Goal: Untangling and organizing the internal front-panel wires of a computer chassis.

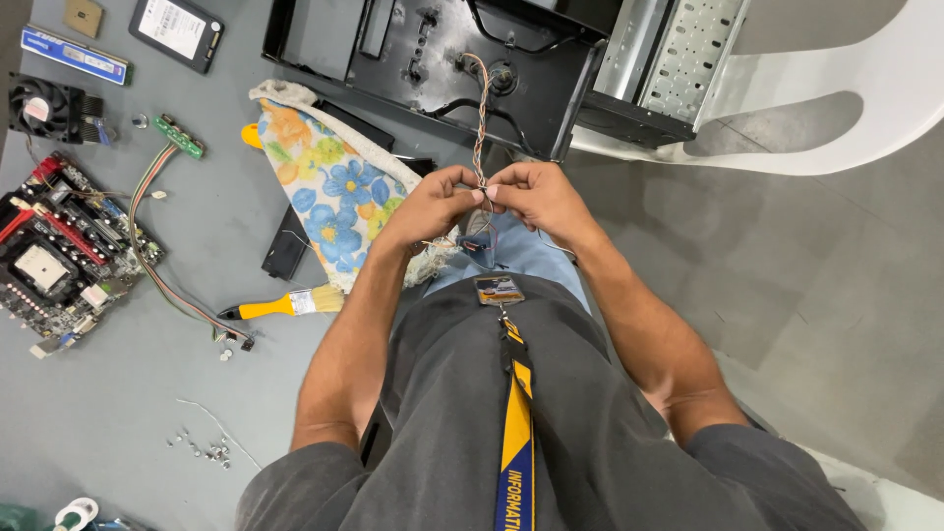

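One twisted wire bundle (479, 108) is pinched by both hands, left hand (433, 202) and right hand (539, 197), fingers clamped on it.

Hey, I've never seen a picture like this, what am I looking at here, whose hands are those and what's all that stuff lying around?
This is one picture from a camera worn on a person's head, looking down at their own arms. The left hand and right hand pinch a twisted bundle of thin wires that runs up to an open black computer case. On the grey surface lie a circuit board, a flowered cloth, a yellow-handled brush and small screws. A white plastic chair stands at the right.
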